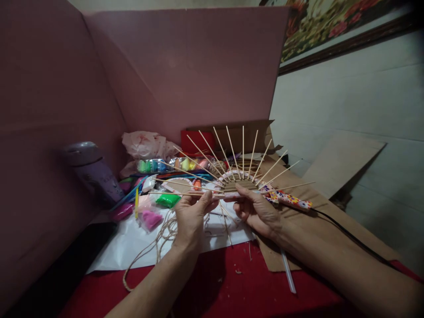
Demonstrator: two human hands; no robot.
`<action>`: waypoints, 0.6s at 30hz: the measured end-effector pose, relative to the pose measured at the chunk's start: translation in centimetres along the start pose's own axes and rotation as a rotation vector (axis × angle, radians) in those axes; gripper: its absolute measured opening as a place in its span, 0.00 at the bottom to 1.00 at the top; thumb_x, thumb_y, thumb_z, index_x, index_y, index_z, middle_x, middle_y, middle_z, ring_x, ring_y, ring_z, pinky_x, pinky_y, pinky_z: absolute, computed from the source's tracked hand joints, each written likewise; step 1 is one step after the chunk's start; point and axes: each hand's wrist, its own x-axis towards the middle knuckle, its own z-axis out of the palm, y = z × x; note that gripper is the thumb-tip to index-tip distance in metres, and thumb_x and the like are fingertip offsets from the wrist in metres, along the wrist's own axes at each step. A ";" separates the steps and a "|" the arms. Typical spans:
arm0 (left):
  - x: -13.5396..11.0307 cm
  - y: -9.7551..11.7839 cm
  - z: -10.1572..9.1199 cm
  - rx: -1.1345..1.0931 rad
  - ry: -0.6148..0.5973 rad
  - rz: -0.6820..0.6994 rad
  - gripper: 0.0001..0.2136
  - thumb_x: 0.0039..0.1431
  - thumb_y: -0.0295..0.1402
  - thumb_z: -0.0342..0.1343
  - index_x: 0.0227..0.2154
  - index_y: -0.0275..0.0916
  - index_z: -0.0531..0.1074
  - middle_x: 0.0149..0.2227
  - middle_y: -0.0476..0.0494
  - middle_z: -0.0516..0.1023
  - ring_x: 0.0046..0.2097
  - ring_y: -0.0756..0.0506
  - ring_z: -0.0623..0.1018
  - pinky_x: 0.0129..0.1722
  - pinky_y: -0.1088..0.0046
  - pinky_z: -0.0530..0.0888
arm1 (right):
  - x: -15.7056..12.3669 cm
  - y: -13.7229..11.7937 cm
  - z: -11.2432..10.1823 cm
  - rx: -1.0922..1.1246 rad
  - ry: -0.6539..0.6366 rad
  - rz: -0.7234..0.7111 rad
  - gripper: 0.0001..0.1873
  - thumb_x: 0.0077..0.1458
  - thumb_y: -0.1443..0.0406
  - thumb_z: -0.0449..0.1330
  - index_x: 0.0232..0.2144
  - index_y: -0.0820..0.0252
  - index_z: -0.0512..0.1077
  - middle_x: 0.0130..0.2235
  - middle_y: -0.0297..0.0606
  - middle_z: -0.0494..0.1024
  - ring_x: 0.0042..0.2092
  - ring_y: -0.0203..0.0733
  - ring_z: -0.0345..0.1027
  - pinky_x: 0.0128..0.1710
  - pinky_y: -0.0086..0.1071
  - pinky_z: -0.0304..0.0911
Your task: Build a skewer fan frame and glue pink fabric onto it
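A half-circle of corrugated cardboard point(230, 187) with a patterned rim is held up in front of me. Several thin wooden sticks point(243, 145) fan outward from its curved edge. My left hand point(192, 216) pinches the left end of the straight edge, close to the lowest stick there. With the thumb on its face and the fingers curled below, my right hand point(260, 212) grips the right part of the same piece. Just beyond my right hand lies a flower-patterned glue gun point(294, 202), partly hidden behind the piece. A second rimmed half-circle point(179, 184) lies behind the sticks.
Bags of coloured clay point(168, 200), twine point(164, 234) and loose sticks lie around white paper point(115, 247) on a red cloth point(205, 287). A purple bottle point(94, 176) stands left. Right are brown cardboard point(331, 229), a black cord point(347, 232) and a clear glue stick point(288, 271).
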 end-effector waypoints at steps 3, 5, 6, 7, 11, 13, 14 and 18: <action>0.0 0.0 0.0 0.001 -0.006 0.006 0.09 0.38 0.30 0.62 0.21 0.31 0.69 0.23 0.46 0.74 0.27 0.48 0.76 0.32 0.69 0.74 | 0.0 0.1 0.0 0.007 -0.001 0.003 0.04 0.45 0.65 0.60 0.23 0.61 0.70 0.24 0.33 0.76 0.18 0.27 0.62 0.15 0.22 0.49; 0.0 0.0 0.0 0.003 -0.007 0.009 0.09 0.39 0.30 0.62 0.22 0.31 0.69 0.23 0.46 0.74 0.26 0.49 0.76 0.31 0.69 0.74 | 0.0 0.1 0.0 0.010 0.007 0.008 0.04 0.45 0.65 0.60 0.22 0.62 0.70 0.23 0.33 0.76 0.18 0.27 0.62 0.15 0.22 0.49; 0.0 -0.1 0.0 0.003 -0.006 0.009 0.08 0.39 0.29 0.62 0.22 0.31 0.69 0.23 0.46 0.74 0.26 0.49 0.76 0.31 0.69 0.74 | 0.0 0.1 0.0 0.012 0.009 0.010 0.05 0.45 0.65 0.60 0.22 0.61 0.70 0.23 0.33 0.76 0.18 0.27 0.62 0.15 0.22 0.49; 0.0 -0.1 -0.1 0.001 -0.006 0.010 0.08 0.39 0.29 0.62 0.22 0.32 0.69 0.23 0.47 0.74 0.26 0.49 0.75 0.32 0.69 0.74 | 0.0 0.1 0.1 0.015 0.009 0.010 0.05 0.45 0.65 0.60 0.22 0.61 0.69 0.23 0.33 0.76 0.18 0.27 0.61 0.15 0.22 0.49; 0.1 -0.2 -0.2 -0.008 -0.007 0.011 0.08 0.38 0.29 0.62 0.21 0.32 0.68 0.22 0.48 0.73 0.25 0.49 0.75 0.31 0.69 0.75 | 0.0 0.2 0.0 0.013 -0.006 0.000 0.04 0.46 0.65 0.59 0.23 0.61 0.70 0.24 0.33 0.76 0.18 0.27 0.61 0.15 0.22 0.49; 0.1 -0.2 -0.2 -0.004 -0.004 0.008 0.08 0.39 0.29 0.62 0.21 0.32 0.68 0.21 0.48 0.73 0.25 0.49 0.75 0.31 0.69 0.74 | 0.1 0.2 -0.1 0.007 -0.006 0.002 0.04 0.46 0.65 0.59 0.23 0.61 0.70 0.24 0.33 0.76 0.18 0.27 0.61 0.15 0.22 0.49; 0.1 -0.2 -0.2 -0.002 -0.003 0.006 0.08 0.39 0.30 0.62 0.21 0.32 0.68 0.21 0.48 0.73 0.25 0.49 0.75 0.31 0.69 0.74 | 0.1 0.2 -0.1 0.006 -0.004 0.004 0.04 0.46 0.65 0.59 0.23 0.61 0.70 0.24 0.33 0.76 0.18 0.27 0.61 0.15 0.22 0.49; 0.0 -0.1 -0.1 -0.005 0.000 0.003 0.08 0.38 0.29 0.62 0.21 0.32 0.68 0.22 0.48 0.74 0.25 0.49 0.76 0.31 0.69 0.74 | 0.1 0.2 -0.1 0.009 0.003 0.003 0.04 0.45 0.65 0.60 0.23 0.61 0.70 0.24 0.33 0.76 0.18 0.27 0.61 0.15 0.22 0.49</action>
